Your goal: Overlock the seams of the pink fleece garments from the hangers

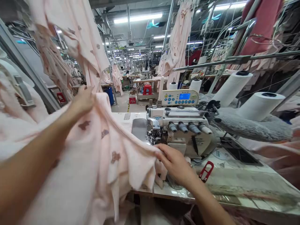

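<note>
A pale pink fleece garment piece (131, 156) with brown bear prints is stretched between my two hands. My left hand (84, 99) is closed on its upper edge, raised at the left. Lower down, my right hand (172, 161) pinches the other end of that edge, just in front of the overlock sewing machine (182, 125). The cloth hangs in folds over the table's front edge. Its lower left part is blurred. The machine's needle area (154, 132) lies a little above and left of my right fingertips, apart from the cloth edge.
Red thread snips (206, 171) lie on the sewing table (236, 178), right of my right wrist. White thread cones (262, 104) stand behind the machine at right. More pink garments (180, 40) hang at the back and left. A metal rail (239, 59) crosses the upper right.
</note>
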A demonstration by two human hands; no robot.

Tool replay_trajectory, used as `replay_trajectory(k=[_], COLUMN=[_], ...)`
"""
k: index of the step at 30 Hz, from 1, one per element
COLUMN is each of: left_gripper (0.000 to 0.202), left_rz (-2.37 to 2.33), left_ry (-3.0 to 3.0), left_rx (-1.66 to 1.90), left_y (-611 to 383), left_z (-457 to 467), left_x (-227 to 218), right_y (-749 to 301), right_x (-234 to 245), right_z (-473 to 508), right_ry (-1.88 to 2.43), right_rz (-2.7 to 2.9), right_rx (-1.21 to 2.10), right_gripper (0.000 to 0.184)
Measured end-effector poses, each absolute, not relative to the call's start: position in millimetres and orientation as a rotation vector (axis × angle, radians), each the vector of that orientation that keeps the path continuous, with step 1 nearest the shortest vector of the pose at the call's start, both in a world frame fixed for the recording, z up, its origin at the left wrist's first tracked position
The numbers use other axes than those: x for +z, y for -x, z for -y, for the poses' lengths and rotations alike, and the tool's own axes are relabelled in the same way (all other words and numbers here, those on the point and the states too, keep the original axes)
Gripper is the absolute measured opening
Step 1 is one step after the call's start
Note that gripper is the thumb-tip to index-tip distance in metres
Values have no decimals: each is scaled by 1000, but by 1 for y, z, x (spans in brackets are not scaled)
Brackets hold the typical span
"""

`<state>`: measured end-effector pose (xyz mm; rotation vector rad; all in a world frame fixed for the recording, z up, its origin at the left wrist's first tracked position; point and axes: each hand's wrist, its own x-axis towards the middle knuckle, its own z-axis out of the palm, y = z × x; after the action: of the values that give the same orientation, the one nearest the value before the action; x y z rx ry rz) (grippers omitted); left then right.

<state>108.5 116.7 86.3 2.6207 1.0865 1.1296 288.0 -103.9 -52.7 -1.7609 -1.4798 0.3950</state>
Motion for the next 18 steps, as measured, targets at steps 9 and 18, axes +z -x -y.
replay_trajectory(k=[9,18], left_gripper=[20,10], left_rz=[-544,-527], left_ry=[-2824,-2887], left_rx=[564,342], left_y=[-168,-180], left_z=[-5,-29], left_x=[-45,-38], right_y=[-291,-304], right_x=[-63,-61], right_z=[100,94], right_ry=[1884,1878], right_rz=[1309,1111], right_rx=[268,384], right_gripper=[13,13])
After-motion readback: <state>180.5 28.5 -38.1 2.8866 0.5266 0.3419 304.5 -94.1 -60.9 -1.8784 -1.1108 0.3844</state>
